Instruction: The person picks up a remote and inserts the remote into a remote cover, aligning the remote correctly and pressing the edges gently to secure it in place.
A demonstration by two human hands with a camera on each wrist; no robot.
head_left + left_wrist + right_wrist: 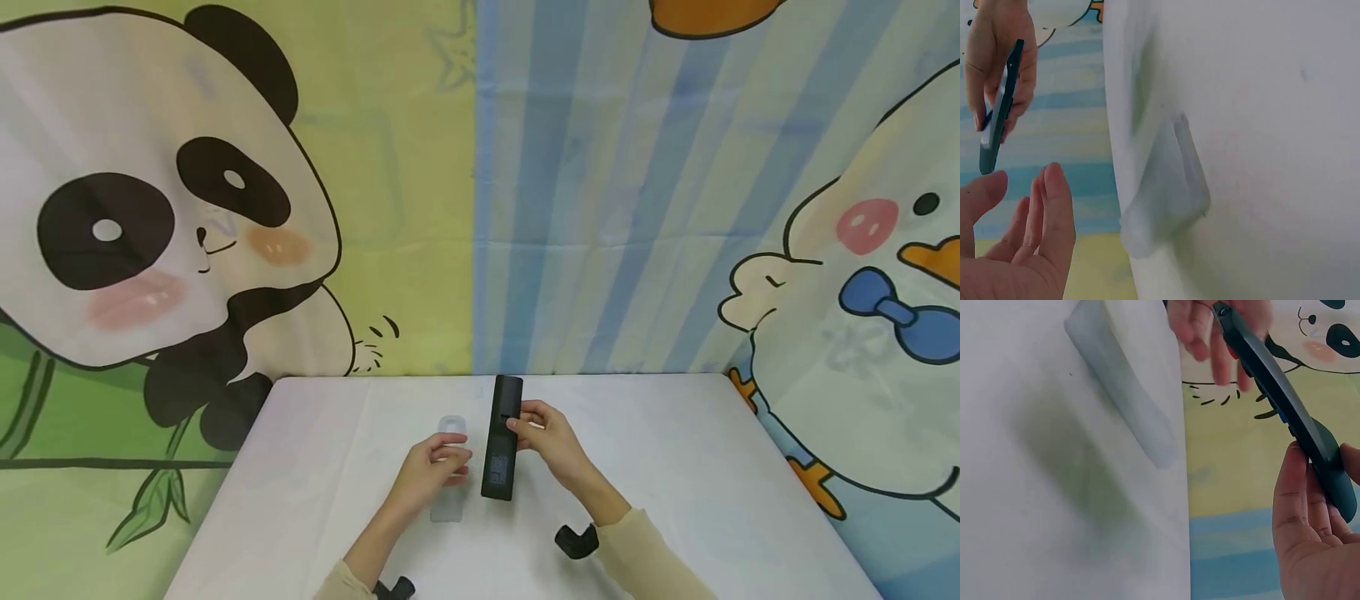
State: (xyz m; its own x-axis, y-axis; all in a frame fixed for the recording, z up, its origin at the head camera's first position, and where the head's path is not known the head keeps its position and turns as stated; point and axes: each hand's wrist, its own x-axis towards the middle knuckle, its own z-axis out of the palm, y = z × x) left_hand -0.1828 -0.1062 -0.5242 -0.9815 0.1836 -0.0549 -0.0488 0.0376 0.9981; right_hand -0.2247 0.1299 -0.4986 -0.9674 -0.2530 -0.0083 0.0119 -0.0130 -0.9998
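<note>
A long black remote control (501, 442) is held upright above the white table, its back with a printed label toward the head camera. My right hand (557, 442) pinches it by its right edge, thumb on the back. In the right wrist view the remote (1279, 387) shows edge-on, with buttons on its far face. To the left of it, my left hand (429, 468) hovers with loosely bent fingers and nothing between them. A translucent sleeve-like cover (447, 510) lies on the table beneath the left hand, which partly hides it in the head view.
The white table (675, 467) reaches back to a printed cloth backdrop with a panda (112, 333) on the left and a white duck (847, 400) on the right. Black wrist-worn devices (577, 542) show at both sleeves.
</note>
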